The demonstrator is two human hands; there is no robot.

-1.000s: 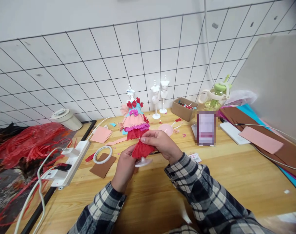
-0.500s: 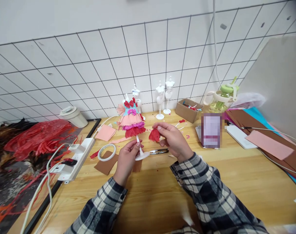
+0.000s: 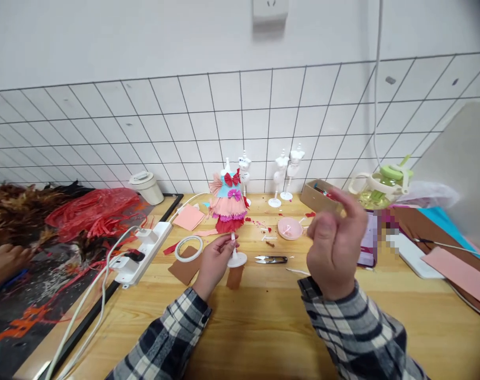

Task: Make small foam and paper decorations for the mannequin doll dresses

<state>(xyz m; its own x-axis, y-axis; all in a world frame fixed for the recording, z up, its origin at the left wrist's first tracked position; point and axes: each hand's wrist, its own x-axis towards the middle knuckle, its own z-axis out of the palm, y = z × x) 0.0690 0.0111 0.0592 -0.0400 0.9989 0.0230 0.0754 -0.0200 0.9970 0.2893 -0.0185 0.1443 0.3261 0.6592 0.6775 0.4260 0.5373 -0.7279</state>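
Observation:
My left hand [image 3: 216, 264] has its fingers wrapped round the white stem of a doll-sized dress form [image 3: 237, 258], just above its round base. The form stands upright in a layered paper dress [image 3: 229, 207] of blue, peach, magenta and red, with red and purple bows. To the right, my right hand [image 3: 337, 248] is raised over the table, index finger stretched out and thumb against the curled fingers; whatever it holds, if anything, is hidden. Black-handled snips [image 3: 271, 259] lie between my hands, below a pink dish [image 3: 290, 228] with scraps.
Bare white dress forms [image 3: 280, 177] stand by the tiled wall, left of a cardboard box [image 3: 317, 198]. A tape roll [image 3: 189, 249], a power strip [image 3: 143, 254] and brown paper [image 3: 184, 268] lie left. Another person's hand [image 3: 6, 264] is at the far left. A jug [image 3: 382, 184] stands right.
My right hand has moved right and up, away from the dress, and the red fringed piece it held no longer shows. My left hand still holds the stem. The view has shifted.

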